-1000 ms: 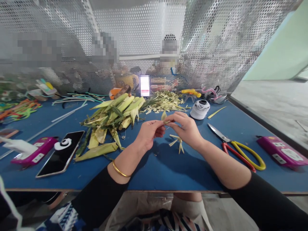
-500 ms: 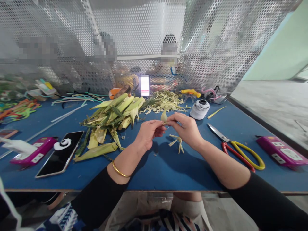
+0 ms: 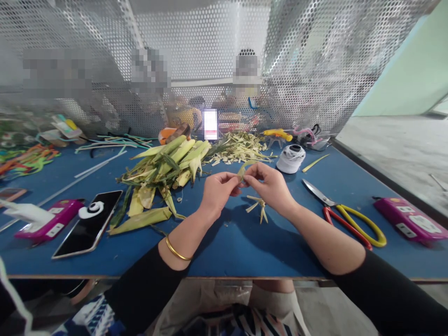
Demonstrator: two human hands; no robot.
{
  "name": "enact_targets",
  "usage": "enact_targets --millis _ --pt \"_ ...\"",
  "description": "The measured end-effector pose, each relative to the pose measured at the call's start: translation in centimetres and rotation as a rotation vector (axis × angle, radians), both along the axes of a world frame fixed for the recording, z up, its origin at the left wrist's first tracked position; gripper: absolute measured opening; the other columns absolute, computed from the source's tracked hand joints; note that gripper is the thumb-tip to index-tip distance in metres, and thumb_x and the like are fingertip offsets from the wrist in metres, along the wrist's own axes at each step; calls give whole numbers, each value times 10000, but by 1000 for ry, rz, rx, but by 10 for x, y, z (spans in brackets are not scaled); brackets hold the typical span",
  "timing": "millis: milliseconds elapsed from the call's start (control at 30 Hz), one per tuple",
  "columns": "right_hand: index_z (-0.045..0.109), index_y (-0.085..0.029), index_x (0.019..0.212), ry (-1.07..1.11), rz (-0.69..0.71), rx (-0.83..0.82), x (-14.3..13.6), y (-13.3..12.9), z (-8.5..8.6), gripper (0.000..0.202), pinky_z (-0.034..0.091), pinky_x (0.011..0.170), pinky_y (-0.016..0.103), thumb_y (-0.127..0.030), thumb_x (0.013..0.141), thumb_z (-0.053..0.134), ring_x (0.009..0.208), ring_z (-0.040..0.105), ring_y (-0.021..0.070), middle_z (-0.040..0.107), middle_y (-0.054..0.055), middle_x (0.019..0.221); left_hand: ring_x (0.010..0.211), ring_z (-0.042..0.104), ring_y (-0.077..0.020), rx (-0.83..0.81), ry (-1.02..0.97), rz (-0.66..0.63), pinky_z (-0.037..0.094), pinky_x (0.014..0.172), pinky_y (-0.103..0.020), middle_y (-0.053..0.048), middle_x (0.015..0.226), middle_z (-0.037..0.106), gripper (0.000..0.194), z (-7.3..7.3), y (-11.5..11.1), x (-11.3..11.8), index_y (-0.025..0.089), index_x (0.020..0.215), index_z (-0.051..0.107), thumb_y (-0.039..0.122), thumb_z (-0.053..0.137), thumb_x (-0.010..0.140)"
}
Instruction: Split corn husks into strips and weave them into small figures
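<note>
My left hand [image 3: 220, 190] and my right hand [image 3: 269, 186] meet fingertip to fingertip above the blue table. Between them they pinch a pale green strip of husk [image 3: 242, 170], whose upper end curves toward the right. The fingers hide its lower part. Just below my right hand lies a small knotted husk piece [image 3: 260, 205] with several splayed ends. A heap of corn husks [image 3: 171, 161] spreads to the left of my hands, and a pile of shredded husk [image 3: 240, 148] lies behind them.
Scissors with red and yellow handles [image 3: 360, 224] lie on the right, near a white spool [image 3: 291, 159] and a magenta box [image 3: 409, 220]. At left are a black phone [image 3: 89, 228] and another magenta box [image 3: 58, 219]. Perforated metal sheeting [image 3: 210, 42] stands behind the table [image 3: 224, 261].
The husk strip now bends over to the right instead of standing up. My left hand has shifted slightly right, and my fingertips are closer together.
</note>
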State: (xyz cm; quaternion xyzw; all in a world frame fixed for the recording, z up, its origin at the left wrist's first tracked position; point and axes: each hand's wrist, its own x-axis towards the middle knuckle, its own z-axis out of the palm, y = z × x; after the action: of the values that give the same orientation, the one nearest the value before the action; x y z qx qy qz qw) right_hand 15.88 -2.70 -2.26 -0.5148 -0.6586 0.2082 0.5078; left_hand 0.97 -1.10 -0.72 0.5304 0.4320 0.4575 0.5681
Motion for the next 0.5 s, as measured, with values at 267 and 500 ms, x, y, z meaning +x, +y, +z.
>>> enact_targets --millis 267,500 --pt "560 -202 779 -15 -23 31 2 1 0 14 468 621 282 -206 775 573 637 602 139 631 -12 681 510 595 -111 6 9 -23 505 571 -255 -26 647 698 31 -1 1 2 147 704 695 175 708 696" --pt "591 -187 794 212 150 -48 1 3 2 99 524 661 315 -283 794 617 649 642 151 668 4 703 507 571 -93 -104 -69 -77 491 574 -244 -34 642 689 98 -1 4 -2 134 666 686 212 744 680"
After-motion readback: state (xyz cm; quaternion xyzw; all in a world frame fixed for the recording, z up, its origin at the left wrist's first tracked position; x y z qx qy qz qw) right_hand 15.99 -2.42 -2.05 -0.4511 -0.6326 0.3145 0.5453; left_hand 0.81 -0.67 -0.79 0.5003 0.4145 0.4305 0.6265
